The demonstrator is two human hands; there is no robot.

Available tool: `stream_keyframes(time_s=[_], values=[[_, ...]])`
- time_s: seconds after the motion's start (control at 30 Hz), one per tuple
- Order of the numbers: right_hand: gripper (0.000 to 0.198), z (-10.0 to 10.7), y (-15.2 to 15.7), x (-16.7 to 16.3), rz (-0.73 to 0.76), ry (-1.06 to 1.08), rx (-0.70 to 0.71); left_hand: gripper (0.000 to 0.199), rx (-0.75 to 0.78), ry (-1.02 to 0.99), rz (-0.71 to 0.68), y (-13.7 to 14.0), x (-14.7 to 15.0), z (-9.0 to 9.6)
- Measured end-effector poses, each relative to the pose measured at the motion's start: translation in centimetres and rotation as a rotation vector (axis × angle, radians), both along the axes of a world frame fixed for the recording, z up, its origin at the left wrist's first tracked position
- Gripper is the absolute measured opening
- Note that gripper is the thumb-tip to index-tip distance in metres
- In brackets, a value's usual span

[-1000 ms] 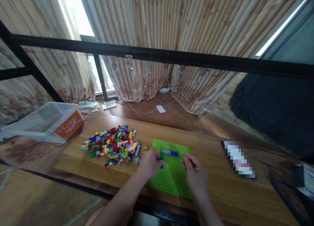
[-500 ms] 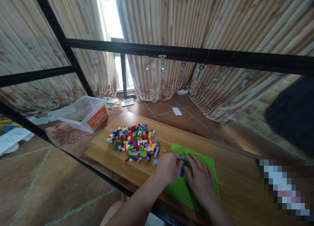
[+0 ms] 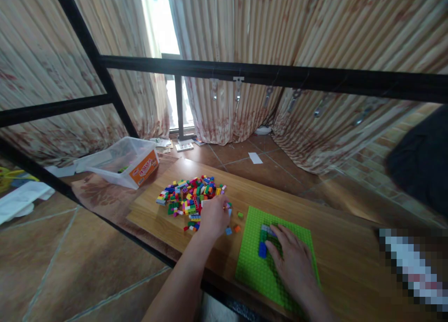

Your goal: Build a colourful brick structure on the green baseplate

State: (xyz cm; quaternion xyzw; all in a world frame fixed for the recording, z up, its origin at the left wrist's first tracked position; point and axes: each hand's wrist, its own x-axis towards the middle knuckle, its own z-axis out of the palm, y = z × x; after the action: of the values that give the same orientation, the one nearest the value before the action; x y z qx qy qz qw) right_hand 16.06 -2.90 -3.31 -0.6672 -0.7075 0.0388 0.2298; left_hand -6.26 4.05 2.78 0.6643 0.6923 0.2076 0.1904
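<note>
My left hand [image 3: 213, 217] is over the right side of a heap of mixed toy building bricks [image 3: 180, 196]. Its fingers curl downward, and whatever they pinch is hidden. My right hand [image 3: 293, 259] rests on a green studded baseplate [image 3: 252, 266], with its fingers spread and thumb apart. Near its fingertips, a row of bricks is set on the plate: a blue brick [image 3: 262, 250], a dark green brick [image 3: 263, 236] and greyish bricks [image 3: 266, 228]. Between heap and plate lie a loose orange brick [image 3: 237, 228], a light blue brick [image 3: 228, 231] and a lime brick [image 3: 240, 214].
A clear plastic bin [image 3: 115, 175] with an orange label stands beyond the wooden tabletop's [image 3: 336, 247] left end, on a brown cloth [image 3: 94, 191]. A black metal rail [image 3: 259, 74] crosses in front of the curtains [image 3: 224, 28]. A blurred-out object [image 3: 413, 266] lies at right.
My left hand has left the baseplate and moved left to the brick heap. My right hand stays on the plate, and the bricks there show more clearly. The view has shifted slightly.
</note>
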Motion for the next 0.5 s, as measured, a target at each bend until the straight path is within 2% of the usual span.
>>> stream_keyframes(time_s=[0.13, 0.3, 0.5], values=[[0.042, 0.4, -0.2, 0.5, -0.009, 0.072, 0.007, 0.028, -0.009, 0.088, -0.005, 0.2, -0.4, 0.0], [0.039, 1.3, 0.0, 2.1, -0.110, 0.233, 0.077, 0.030, 0.001, 0.167, -0.041, 0.2, 0.0, 0.0], [0.036, 2.0, -0.2, 3.6, -0.157, 0.285, 0.156, 0.029, -0.041, 0.227, -0.035, 0.0, 0.6, 0.5]])
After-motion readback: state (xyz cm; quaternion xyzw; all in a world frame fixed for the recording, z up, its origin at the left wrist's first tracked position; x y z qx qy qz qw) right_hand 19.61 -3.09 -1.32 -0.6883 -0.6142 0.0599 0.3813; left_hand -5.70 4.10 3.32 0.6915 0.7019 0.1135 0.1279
